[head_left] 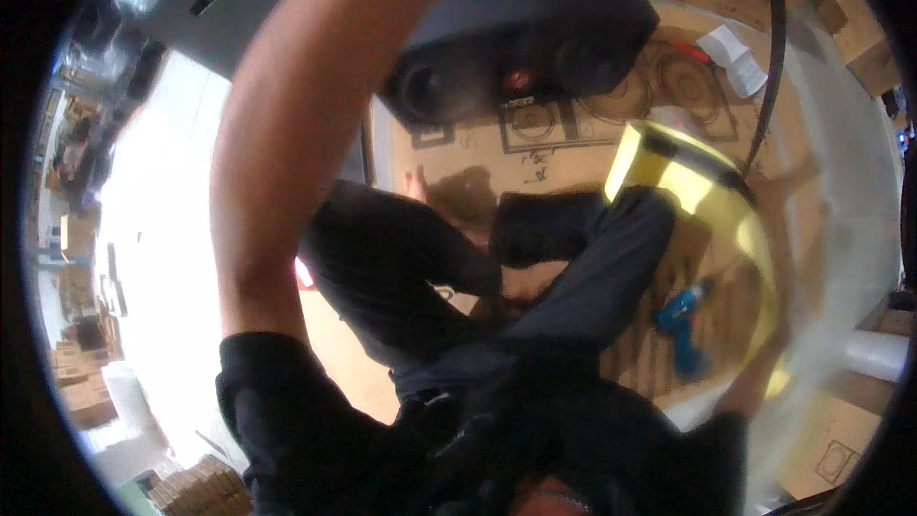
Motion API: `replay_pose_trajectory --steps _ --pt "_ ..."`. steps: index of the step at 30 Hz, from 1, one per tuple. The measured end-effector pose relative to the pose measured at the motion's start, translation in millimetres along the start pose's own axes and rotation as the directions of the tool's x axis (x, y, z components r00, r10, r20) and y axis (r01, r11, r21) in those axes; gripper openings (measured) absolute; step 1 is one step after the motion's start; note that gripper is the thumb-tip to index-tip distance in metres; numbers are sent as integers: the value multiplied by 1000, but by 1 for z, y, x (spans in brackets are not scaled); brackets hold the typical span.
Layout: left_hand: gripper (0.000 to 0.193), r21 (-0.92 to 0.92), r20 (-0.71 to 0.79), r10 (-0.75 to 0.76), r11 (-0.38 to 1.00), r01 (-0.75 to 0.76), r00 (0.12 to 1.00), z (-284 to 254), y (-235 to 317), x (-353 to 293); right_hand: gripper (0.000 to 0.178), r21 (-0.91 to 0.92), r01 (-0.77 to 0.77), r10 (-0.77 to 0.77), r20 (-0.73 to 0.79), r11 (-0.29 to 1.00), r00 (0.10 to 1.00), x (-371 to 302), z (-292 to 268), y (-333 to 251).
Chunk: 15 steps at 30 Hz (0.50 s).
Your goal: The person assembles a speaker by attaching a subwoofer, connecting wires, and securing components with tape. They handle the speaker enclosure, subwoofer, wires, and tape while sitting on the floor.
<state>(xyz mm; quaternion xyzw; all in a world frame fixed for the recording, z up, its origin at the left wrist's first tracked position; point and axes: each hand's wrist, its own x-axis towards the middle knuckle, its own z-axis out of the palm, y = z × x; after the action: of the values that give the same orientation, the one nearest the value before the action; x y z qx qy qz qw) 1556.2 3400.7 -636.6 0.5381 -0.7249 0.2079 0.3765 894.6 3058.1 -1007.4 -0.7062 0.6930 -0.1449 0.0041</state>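
My left arm reaches up across the view, and its hand lies beyond the upper edge. Low on the right, my right forearm runs up beside a long, curved yellow strip; the hand there is smeared and partly hidden, so its fingers cannot be made out. One end of the strip stands by my bent knee. Ahead of my crossed legs sits a black speaker cabinet with round openings. A blue cordless drill lies on the flattened cardboard beside my leg.
A black cable hangs down at the right. Near it lie a white paper and a small red object. A large grey panel stands at the upper left. Cardboard boxes are at the upper right.
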Motion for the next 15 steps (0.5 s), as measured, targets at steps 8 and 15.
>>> replay_pose_trajectory --steps 8,15 --pt "20 -241 396 70 970 30 916 82 52 1 47 707 706 -698 -485 42 527 -105 -100 -341" --pt "42 -92 55 -310 945 314 949 89 2 -104 24 861 365 -668 -40 355 743 -169 -91 -476"
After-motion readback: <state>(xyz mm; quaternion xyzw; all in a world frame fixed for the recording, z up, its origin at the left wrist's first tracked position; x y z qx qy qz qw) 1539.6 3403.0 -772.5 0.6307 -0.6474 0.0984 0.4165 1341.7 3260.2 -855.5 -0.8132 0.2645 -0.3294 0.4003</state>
